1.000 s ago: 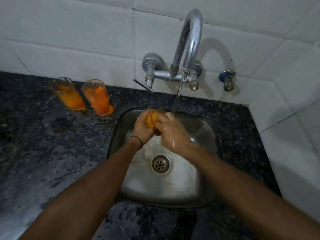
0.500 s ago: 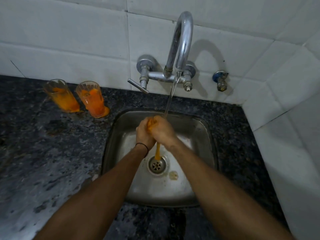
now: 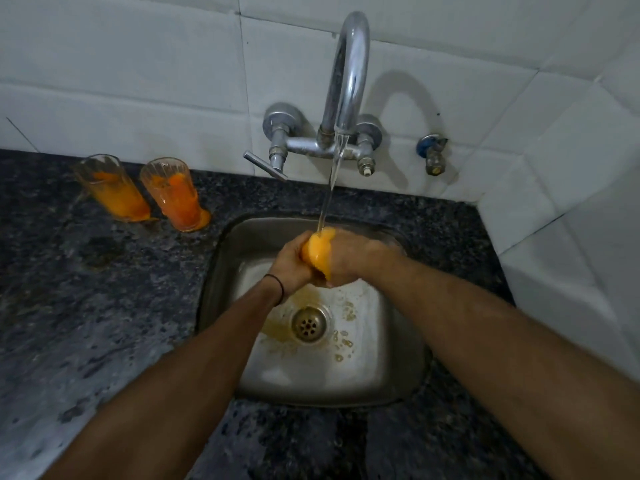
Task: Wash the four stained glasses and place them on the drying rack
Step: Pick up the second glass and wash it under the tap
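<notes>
Over the sink (image 3: 398,382), both hands grip one orange-stained glass (image 3: 317,252) under the running tap (image 3: 348,77), left hand (image 3: 289,263) and right hand (image 3: 349,259) clenched around it. By my reckoning the washing is at an early stage: two stained glasses (image 3: 145,192) wait on the surface (image 3: 86,306). The fourth glass and the drying rack are out of view, and the fingers hide most of the held glass.
</notes>
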